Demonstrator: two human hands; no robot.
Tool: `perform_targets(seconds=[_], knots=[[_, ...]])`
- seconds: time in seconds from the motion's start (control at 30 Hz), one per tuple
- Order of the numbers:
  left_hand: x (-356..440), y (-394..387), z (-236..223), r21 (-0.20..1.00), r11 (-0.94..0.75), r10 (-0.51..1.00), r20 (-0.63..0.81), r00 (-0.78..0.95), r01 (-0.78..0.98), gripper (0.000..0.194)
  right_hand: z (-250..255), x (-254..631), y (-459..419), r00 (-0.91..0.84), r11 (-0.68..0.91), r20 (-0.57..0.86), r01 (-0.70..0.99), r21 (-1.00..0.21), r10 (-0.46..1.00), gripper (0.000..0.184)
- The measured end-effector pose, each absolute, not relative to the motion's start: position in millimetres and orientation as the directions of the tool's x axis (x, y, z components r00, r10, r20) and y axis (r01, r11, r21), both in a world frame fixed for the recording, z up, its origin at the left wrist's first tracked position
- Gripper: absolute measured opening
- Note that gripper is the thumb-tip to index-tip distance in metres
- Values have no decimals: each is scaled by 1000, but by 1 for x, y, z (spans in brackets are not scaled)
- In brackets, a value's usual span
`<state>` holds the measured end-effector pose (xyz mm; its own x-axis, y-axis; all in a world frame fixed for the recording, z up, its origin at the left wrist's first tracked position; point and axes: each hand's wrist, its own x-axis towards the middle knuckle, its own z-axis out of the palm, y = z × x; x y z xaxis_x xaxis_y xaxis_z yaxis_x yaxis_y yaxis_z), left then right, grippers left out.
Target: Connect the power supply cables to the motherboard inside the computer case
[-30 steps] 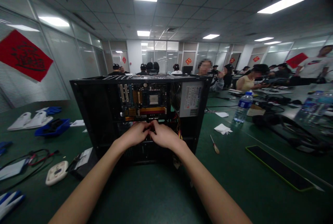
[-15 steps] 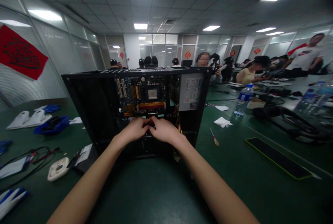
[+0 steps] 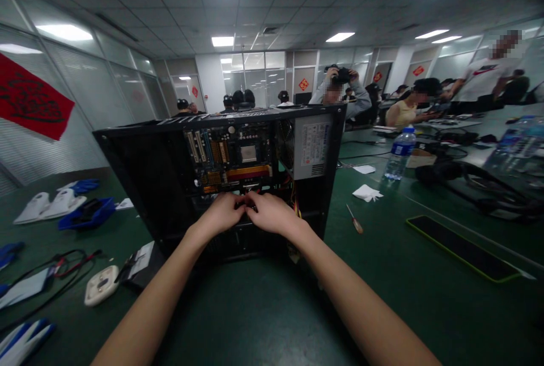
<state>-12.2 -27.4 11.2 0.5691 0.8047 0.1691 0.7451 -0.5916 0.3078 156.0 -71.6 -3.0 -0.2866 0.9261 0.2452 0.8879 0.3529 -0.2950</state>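
Observation:
An open black computer case (image 3: 136, 184) stands before me on a green table. Inside it are a motherboard (image 3: 216, 153) with a square silver processor (image 3: 248, 154) and, at upper right, a silver power supply (image 3: 312, 145) with a label. Just below the board's lower edge, my left hand (image 3: 225, 211) and my right hand (image 3: 270, 211) meet with their fingertips bent together. The fingers of both are closed at one small spot, and whatever they pinch is hidden. Yellow and red wires (image 3: 296, 201) hang beside my right hand.
On the right are a screwdriver (image 3: 355, 220), a crumpled tissue (image 3: 368, 193), a water bottle (image 3: 399, 153) and a black mat with a green edge (image 3: 461, 248). To the left lie a blue tray (image 3: 87, 214), a cream square object (image 3: 101, 285), cables and gloves (image 3: 25, 337). People sit and stand beyond.
My view has shifted slightly, while both hands stay at the same spot in the case. Behind the case, a person has raised both arms to a dark object at their head.

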Motion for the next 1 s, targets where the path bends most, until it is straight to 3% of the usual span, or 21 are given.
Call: perform_targets(seconds=[0.2,0.47,0.7,1.0], knots=[[-13,-25,8,348,-555,831,200,519,756,29,-8,155,-66,-178,253,239,907,-336,955,33],[-14,-16,-2,487,-504,863,264,430,713,33,-4,154,-70,-281,348,245,891,-293,928,39],[-8,-14,1,425,-506,854,126,505,750,31,-4,157,-71,-307,393,276,848,-355,911,40],[-1,-15,1,320,-476,879,157,450,819,26,-5,154,-70,-245,326,272,892,-312,931,42]])
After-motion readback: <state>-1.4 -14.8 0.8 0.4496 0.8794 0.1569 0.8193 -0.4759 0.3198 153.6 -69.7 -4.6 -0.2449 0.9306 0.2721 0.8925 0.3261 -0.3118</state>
